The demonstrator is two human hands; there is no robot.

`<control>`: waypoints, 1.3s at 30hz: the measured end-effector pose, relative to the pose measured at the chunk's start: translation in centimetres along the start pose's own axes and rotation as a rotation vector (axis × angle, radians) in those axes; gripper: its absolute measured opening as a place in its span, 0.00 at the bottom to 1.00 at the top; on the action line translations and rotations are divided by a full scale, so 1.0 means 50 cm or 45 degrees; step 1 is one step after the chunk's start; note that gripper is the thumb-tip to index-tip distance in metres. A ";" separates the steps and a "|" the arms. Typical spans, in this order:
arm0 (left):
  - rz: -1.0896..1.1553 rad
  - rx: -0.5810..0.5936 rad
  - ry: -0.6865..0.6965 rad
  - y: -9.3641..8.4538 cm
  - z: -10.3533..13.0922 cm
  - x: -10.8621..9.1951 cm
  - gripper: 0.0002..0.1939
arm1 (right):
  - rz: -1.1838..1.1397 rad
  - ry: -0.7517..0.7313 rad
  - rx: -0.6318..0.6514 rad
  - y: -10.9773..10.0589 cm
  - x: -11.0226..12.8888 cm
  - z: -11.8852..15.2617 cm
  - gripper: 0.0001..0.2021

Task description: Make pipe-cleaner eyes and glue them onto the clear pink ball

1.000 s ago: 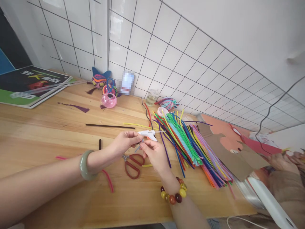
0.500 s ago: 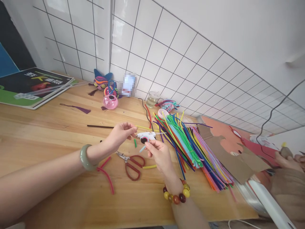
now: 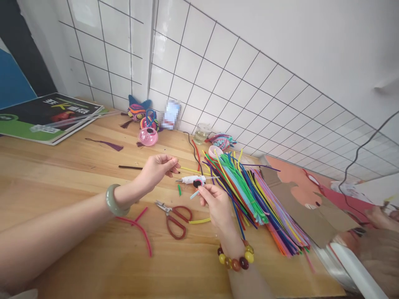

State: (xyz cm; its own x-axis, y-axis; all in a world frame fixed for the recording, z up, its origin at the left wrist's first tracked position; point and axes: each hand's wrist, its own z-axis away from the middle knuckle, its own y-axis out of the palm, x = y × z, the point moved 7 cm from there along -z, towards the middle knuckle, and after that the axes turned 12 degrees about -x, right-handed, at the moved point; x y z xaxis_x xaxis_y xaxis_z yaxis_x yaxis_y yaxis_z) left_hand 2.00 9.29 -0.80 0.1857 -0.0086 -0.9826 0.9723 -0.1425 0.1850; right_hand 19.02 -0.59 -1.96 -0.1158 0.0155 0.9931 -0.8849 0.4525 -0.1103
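My right hand (image 3: 215, 203) pinches a small round piece (image 3: 197, 183), black with a pink rim, and a short light-blue strip (image 3: 195, 194) sticks out below it. To its left, my left hand (image 3: 161, 168) is closed in a pinch; what its fingertips hold, if anything, is too small to make out. Behind the round piece lies a white glue gun (image 3: 188, 179), its nozzle pointing left and partly hidden. A short green pipe cleaner piece (image 3: 179, 190) lies just below the gun. Red-handled scissors (image 3: 176, 220) rest nearer me with their blades parted.
Bundles of coloured pipe cleaners (image 3: 249, 195) spread to the right. Pink pipe cleaner pieces (image 3: 145, 232) lie at front left. Along the wall stand a pink clear bowl (image 3: 148, 137), yarn-covered figures (image 3: 137, 110) and a glass jar (image 3: 202, 133). A co-worker's hand (image 3: 378, 218) is at far right.
My left hand has drawn back from the round piece, widening the gap between my hands. My right hand still pinches it. The whole view has shifted slightly.
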 end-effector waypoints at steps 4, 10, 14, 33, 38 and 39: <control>0.041 0.025 -0.003 0.002 -0.006 0.015 0.14 | 0.011 -0.006 0.008 0.000 -0.005 0.000 0.11; -0.060 0.019 -0.004 0.007 -0.002 0.013 0.12 | 0.009 -0.001 0.022 0.004 -0.003 0.002 0.12; -0.141 0.004 0.028 0.006 0.004 0.006 0.11 | -0.002 0.012 0.026 0.009 -0.002 0.003 0.12; 0.082 0.112 -0.076 0.020 0.003 0.023 0.15 | 0.006 0.011 0.061 0.012 -0.011 0.006 0.14; 0.050 0.096 -0.071 0.022 0.008 0.018 0.16 | -0.005 0.024 0.068 0.014 -0.009 0.007 0.14; 0.053 0.094 -0.049 0.022 0.009 0.015 0.17 | -0.008 0.025 0.066 0.014 -0.008 0.007 0.14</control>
State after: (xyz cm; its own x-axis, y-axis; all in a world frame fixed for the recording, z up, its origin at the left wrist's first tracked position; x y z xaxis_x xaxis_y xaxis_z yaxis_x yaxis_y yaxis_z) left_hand 3.13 8.70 -1.32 0.2187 -0.0536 -0.9743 0.9506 -0.2136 0.2252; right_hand 18.27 -0.61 -2.47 -0.1021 0.0304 0.9943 -0.9079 0.4056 -0.1056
